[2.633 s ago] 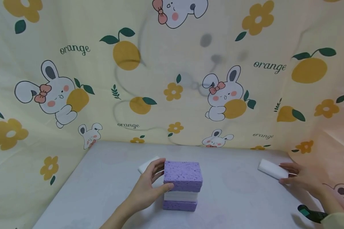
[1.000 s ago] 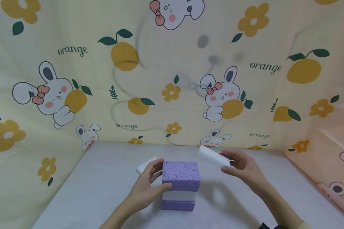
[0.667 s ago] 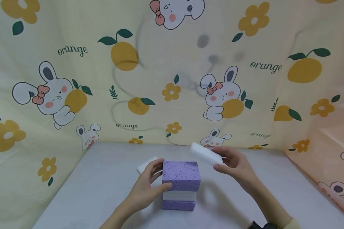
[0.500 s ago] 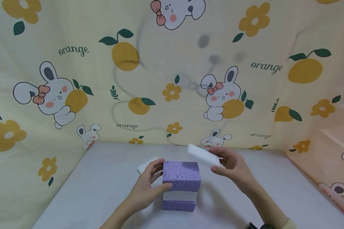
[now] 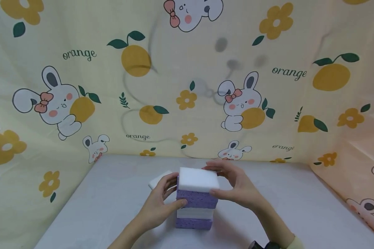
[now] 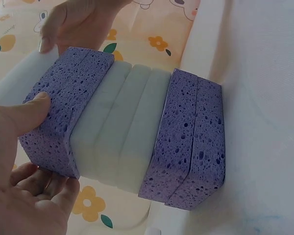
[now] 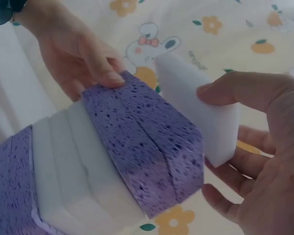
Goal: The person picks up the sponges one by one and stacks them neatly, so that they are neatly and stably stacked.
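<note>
A stack of sponges stands on the table: purple pairs (image 6: 194, 142) at the bottom, three white ones (image 6: 125, 127) in the middle, and an upper purple pair (image 5: 194, 200). My left hand (image 5: 159, 199) holds that upper pair from the left, thumb in front and fingers behind. With thumb and fingers, my right hand (image 5: 237, 183) pinches a white sponge (image 5: 198, 179) from the right, just over the stack top. The right wrist view shows this white sponge (image 7: 196, 105) slightly tilted, with a gap to the purple below.
Another white sponge (image 5: 157, 179) lies on the white table (image 5: 106, 204), partly hidden behind the left hand. A cloth (image 5: 168, 148) printed with rabbits and oranges hangs behind the table and along its sides.
My right hand has carried the white sponge from the table's right side leftward to over the stack, and levelled it. My left hand has stayed on the stack.
</note>
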